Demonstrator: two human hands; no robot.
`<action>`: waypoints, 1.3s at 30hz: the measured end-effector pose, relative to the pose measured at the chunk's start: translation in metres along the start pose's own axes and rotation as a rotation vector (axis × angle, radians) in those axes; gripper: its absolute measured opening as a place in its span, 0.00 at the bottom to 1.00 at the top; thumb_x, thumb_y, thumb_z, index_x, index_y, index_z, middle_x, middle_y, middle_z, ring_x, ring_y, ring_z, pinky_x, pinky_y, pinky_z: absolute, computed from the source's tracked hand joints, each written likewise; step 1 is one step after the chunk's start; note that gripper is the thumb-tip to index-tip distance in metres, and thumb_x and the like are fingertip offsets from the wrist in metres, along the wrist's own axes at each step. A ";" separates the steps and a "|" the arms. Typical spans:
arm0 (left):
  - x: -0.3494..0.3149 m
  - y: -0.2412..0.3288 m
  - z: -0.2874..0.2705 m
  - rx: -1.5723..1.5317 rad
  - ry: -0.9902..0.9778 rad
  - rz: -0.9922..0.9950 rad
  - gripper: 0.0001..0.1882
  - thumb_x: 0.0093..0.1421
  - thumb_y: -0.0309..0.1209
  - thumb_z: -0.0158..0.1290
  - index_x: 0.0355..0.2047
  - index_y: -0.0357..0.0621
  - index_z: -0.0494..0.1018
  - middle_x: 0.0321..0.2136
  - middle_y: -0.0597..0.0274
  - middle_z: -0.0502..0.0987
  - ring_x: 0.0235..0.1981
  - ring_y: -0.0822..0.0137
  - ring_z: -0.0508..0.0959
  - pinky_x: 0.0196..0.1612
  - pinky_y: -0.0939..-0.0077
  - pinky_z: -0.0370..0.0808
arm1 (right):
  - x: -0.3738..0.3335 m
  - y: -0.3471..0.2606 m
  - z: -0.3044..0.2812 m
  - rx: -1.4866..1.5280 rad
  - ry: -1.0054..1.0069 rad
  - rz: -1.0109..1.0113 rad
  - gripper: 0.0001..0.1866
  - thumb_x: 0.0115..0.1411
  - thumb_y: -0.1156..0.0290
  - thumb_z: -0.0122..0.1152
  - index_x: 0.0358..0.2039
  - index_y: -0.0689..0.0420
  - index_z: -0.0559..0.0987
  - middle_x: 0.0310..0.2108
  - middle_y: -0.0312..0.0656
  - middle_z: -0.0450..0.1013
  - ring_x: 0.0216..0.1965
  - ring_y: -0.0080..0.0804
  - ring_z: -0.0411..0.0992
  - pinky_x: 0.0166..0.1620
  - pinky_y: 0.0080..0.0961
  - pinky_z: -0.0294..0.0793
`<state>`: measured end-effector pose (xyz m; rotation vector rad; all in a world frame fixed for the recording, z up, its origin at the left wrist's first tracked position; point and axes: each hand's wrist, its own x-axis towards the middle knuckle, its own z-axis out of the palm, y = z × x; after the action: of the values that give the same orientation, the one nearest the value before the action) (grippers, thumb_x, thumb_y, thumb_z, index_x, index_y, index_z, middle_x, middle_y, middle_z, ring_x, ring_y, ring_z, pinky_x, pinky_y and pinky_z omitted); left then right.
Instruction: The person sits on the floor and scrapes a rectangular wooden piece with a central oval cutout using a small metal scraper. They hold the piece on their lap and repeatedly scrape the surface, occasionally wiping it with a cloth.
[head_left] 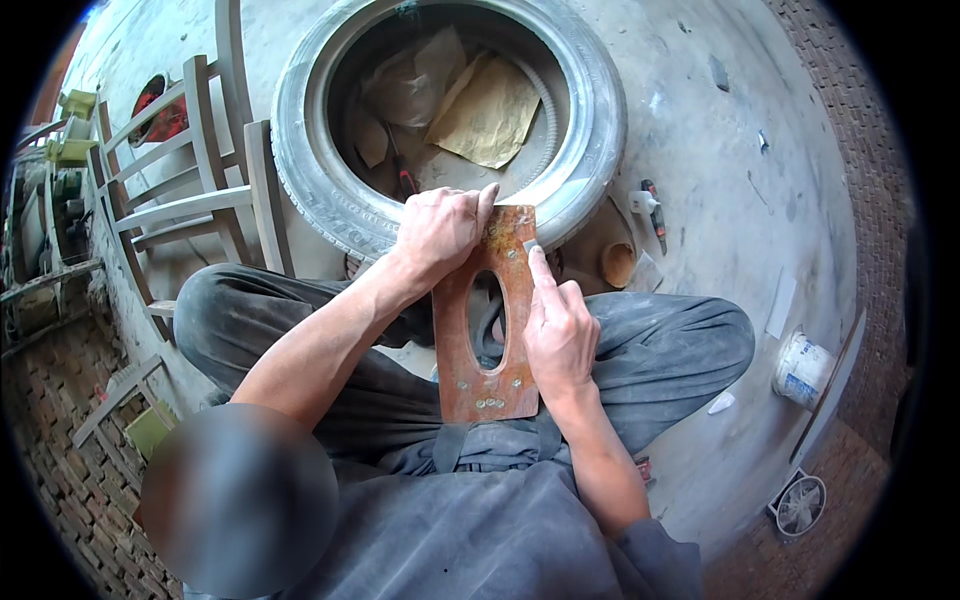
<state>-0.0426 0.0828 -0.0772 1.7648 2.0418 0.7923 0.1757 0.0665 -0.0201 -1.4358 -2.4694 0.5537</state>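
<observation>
A reddish-brown wooden panel with a long oval cutout and several small pale round inlays lies across my lap, its far end near the tyre. My left hand is closed around the panel's far left edge, thumb pointing up. On the opposite edge, my right hand has its index finger stretched along the panel, pressing a small grey piece against it. The other fingers of that hand are curled. What the small piece is made of cannot be made out.
A dusty tyre lies ahead, with brown paper and a red-handled tool inside. Grey wooden frames stand left. To the right are a red-and-black tool, a round brown cup and a white tub.
</observation>
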 end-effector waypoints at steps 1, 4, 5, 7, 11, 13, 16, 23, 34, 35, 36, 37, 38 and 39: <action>-0.002 0.002 0.000 -0.004 0.028 0.024 0.27 0.78 0.43 0.47 0.24 0.41 0.82 0.21 0.44 0.81 0.24 0.41 0.83 0.29 0.50 0.79 | 0.003 0.000 0.001 0.004 0.006 0.011 0.30 0.68 0.77 0.61 0.70 0.45 0.77 0.29 0.47 0.72 0.25 0.53 0.78 0.30 0.49 0.79; -0.004 0.004 -0.002 -0.007 -0.052 -0.005 0.23 0.78 0.40 0.48 0.29 0.41 0.81 0.23 0.43 0.81 0.28 0.41 0.83 0.33 0.48 0.79 | 0.039 0.004 0.013 0.031 0.077 -0.030 0.30 0.68 0.76 0.61 0.70 0.45 0.77 0.29 0.48 0.72 0.25 0.52 0.78 0.30 0.49 0.79; -0.004 0.004 -0.002 -0.010 -0.063 -0.009 0.22 0.78 0.40 0.48 0.29 0.41 0.81 0.24 0.43 0.81 0.28 0.41 0.83 0.33 0.48 0.79 | 0.030 0.003 0.011 0.026 0.051 -0.008 0.29 0.68 0.76 0.61 0.69 0.46 0.77 0.29 0.48 0.72 0.25 0.52 0.78 0.31 0.49 0.79; -0.003 0.002 0.000 -0.006 -0.050 -0.032 0.23 0.78 0.40 0.48 0.29 0.40 0.81 0.25 0.43 0.82 0.29 0.40 0.83 0.34 0.48 0.79 | 0.002 0.002 0.007 0.019 0.005 0.014 0.29 0.68 0.76 0.61 0.69 0.46 0.78 0.30 0.49 0.73 0.26 0.52 0.78 0.31 0.49 0.80; -0.004 -0.001 0.006 -0.007 0.011 0.012 0.25 0.78 0.41 0.48 0.26 0.41 0.81 0.23 0.45 0.82 0.26 0.42 0.83 0.31 0.51 0.80 | 0.021 0.006 0.008 0.024 0.045 0.003 0.30 0.67 0.76 0.61 0.70 0.45 0.77 0.29 0.48 0.73 0.26 0.54 0.78 0.32 0.50 0.80; -0.004 -0.001 0.006 -0.006 0.044 0.019 0.26 0.78 0.41 0.49 0.24 0.42 0.81 0.21 0.46 0.82 0.25 0.43 0.83 0.30 0.52 0.80 | 0.024 0.002 0.005 0.009 0.019 0.006 0.30 0.67 0.76 0.61 0.70 0.45 0.77 0.30 0.49 0.73 0.26 0.55 0.78 0.32 0.50 0.80; -0.004 0.001 0.004 -0.010 0.030 -0.006 0.26 0.78 0.42 0.48 0.25 0.41 0.81 0.23 0.45 0.82 0.27 0.42 0.83 0.32 0.51 0.80 | -0.003 -0.004 -0.003 0.010 -0.056 0.056 0.26 0.69 0.74 0.60 0.68 0.46 0.79 0.30 0.49 0.74 0.27 0.55 0.78 0.32 0.50 0.79; -0.003 0.004 0.000 -0.015 -0.041 -0.031 0.24 0.78 0.40 0.48 0.28 0.39 0.80 0.25 0.43 0.82 0.30 0.40 0.83 0.35 0.49 0.80 | 0.007 -0.003 0.001 0.043 0.006 0.086 0.27 0.68 0.77 0.62 0.67 0.45 0.80 0.28 0.48 0.72 0.29 0.54 0.76 0.35 0.49 0.77; -0.004 0.003 -0.001 -0.020 -0.052 -0.040 0.24 0.78 0.41 0.49 0.29 0.39 0.81 0.25 0.41 0.82 0.30 0.39 0.83 0.35 0.47 0.79 | 0.016 0.002 0.003 0.075 0.032 0.053 0.28 0.68 0.75 0.62 0.69 0.44 0.78 0.30 0.47 0.73 0.27 0.54 0.78 0.32 0.48 0.79; -0.004 0.002 -0.001 -0.024 -0.051 -0.043 0.24 0.78 0.41 0.49 0.29 0.39 0.81 0.25 0.41 0.82 0.30 0.39 0.83 0.35 0.47 0.79 | 0.016 0.000 0.003 0.087 0.037 0.066 0.28 0.68 0.76 0.63 0.68 0.45 0.79 0.29 0.48 0.73 0.28 0.53 0.77 0.34 0.48 0.78; -0.002 0.003 -0.001 -0.029 -0.049 -0.044 0.24 0.78 0.41 0.49 0.28 0.39 0.81 0.25 0.41 0.82 0.30 0.39 0.83 0.36 0.46 0.79 | 0.016 -0.001 0.002 0.098 0.043 0.077 0.27 0.68 0.77 0.63 0.67 0.45 0.80 0.29 0.48 0.73 0.28 0.53 0.77 0.35 0.47 0.77; -0.003 0.004 -0.002 -0.036 -0.047 -0.043 0.24 0.78 0.41 0.49 0.28 0.39 0.81 0.26 0.41 0.82 0.30 0.38 0.83 0.36 0.46 0.79 | 0.016 -0.002 0.002 0.108 0.048 0.089 0.27 0.68 0.77 0.63 0.67 0.46 0.80 0.28 0.49 0.73 0.29 0.53 0.76 0.36 0.47 0.77; -0.004 0.005 -0.003 -0.043 -0.045 -0.042 0.25 0.78 0.41 0.48 0.28 0.39 0.81 0.26 0.41 0.82 0.30 0.38 0.83 0.36 0.46 0.79 | 0.013 -0.003 0.001 0.107 0.032 0.100 0.27 0.68 0.77 0.63 0.67 0.46 0.80 0.29 0.49 0.73 0.29 0.53 0.76 0.36 0.47 0.77; -0.004 0.006 -0.004 -0.051 -0.042 -0.039 0.25 0.78 0.42 0.48 0.28 0.38 0.81 0.26 0.41 0.82 0.30 0.38 0.83 0.36 0.46 0.79 | 0.008 -0.004 0.000 0.105 0.017 0.112 0.27 0.68 0.77 0.63 0.66 0.46 0.80 0.29 0.49 0.73 0.29 0.53 0.76 0.36 0.47 0.77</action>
<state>-0.0390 0.0783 -0.0711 1.6955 2.0048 0.7821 0.1688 0.0715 -0.0180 -1.5374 -2.3207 0.6794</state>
